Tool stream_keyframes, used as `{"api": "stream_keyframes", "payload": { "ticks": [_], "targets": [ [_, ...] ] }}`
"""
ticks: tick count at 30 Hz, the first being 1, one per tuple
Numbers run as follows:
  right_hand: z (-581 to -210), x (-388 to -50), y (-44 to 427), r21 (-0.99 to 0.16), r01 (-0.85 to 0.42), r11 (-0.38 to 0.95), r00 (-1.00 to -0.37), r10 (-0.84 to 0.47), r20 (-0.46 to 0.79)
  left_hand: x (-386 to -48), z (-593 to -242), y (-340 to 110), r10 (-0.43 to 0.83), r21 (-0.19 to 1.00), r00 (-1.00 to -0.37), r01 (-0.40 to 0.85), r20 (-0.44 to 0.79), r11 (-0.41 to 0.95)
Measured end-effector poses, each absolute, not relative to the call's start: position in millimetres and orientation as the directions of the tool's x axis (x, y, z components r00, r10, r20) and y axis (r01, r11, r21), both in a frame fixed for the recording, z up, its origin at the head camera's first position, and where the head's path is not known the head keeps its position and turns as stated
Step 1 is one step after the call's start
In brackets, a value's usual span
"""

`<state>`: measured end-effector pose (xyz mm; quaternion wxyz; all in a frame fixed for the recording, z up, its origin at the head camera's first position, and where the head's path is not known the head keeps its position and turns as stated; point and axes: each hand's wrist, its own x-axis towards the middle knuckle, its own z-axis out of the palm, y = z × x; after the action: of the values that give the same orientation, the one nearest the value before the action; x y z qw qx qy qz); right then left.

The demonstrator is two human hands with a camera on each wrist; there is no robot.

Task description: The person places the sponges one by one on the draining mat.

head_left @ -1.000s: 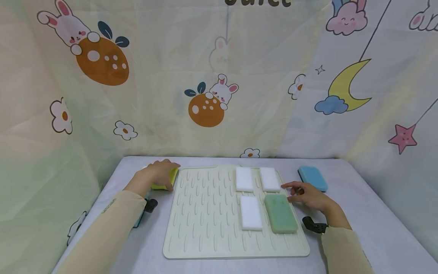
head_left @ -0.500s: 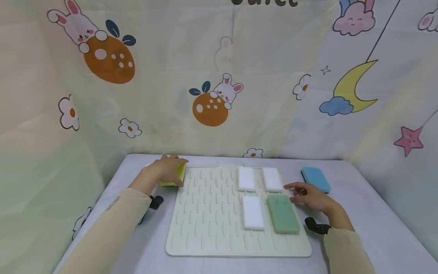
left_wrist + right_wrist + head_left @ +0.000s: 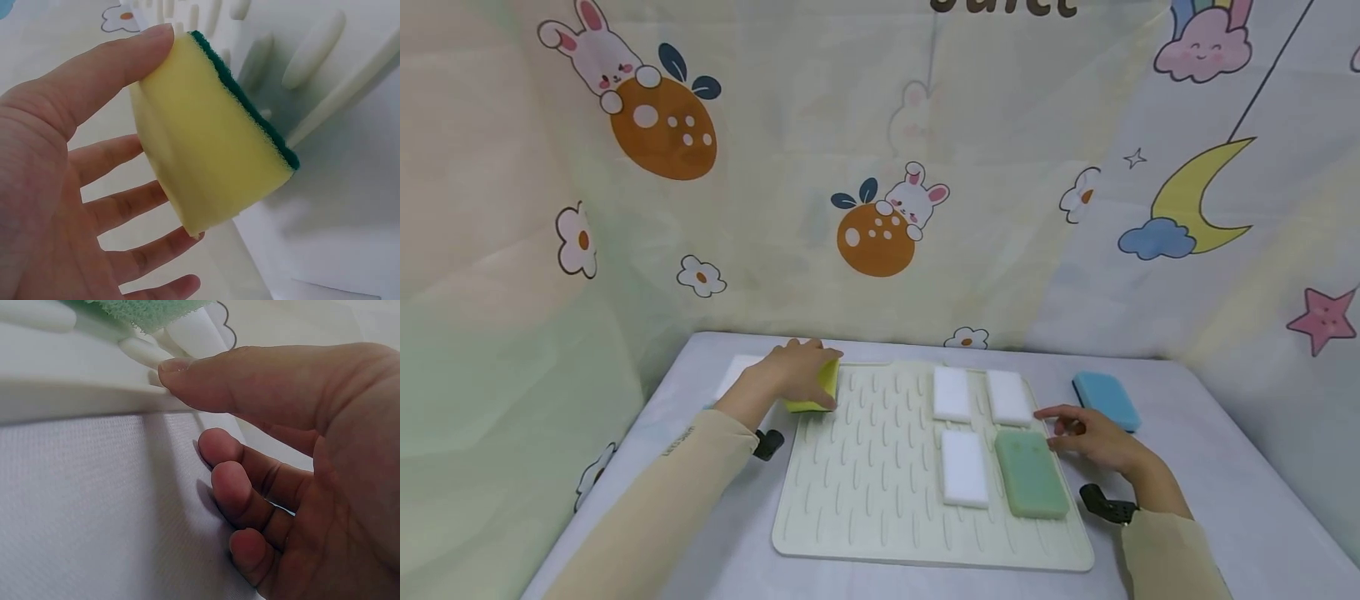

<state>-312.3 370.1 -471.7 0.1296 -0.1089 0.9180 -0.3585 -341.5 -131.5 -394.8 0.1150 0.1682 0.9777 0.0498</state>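
My left hand (image 3: 793,372) pinches a yellow sponge (image 3: 194,137) with a dark green scouring layer between thumb and fingers, at the back left corner of a cream ridged mat (image 3: 865,500). In the left wrist view the green side faces the mat's ridges. At the mat's right edge is my right hand (image 3: 1097,437), its thumb and index finger at the rim and the other fingers curled loosely, with nothing held. Beside it on the mat lie a green sponge (image 3: 1032,473) and white blocks (image 3: 965,468), (image 3: 951,394), (image 3: 1009,397).
A blue sponge (image 3: 1107,400) lies on the white table (image 3: 1210,467) beyond the mat's right edge. Something white (image 3: 736,372) lies behind my left wrist, partly covered. A patterned cloth (image 3: 775,208) hangs behind and beside the table.
My left hand has moved right with the yellow sponge, from beside the mat to over its back left corner. My right hand has stayed by the right edge. The head view has shifted slightly.
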Motion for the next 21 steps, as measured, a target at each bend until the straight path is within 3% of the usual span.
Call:
{"api": "stream_keyframes", "payload": {
  "ticks": [21],
  "targets": [
    [-474, -312, 372, -0.703, -0.099, 0.705, -0.943, -0.293, -0.161, -343, -406, -114, 0.37, 0.109, -0.912, 0.356, -0.178, 0.928]
  ]
}}
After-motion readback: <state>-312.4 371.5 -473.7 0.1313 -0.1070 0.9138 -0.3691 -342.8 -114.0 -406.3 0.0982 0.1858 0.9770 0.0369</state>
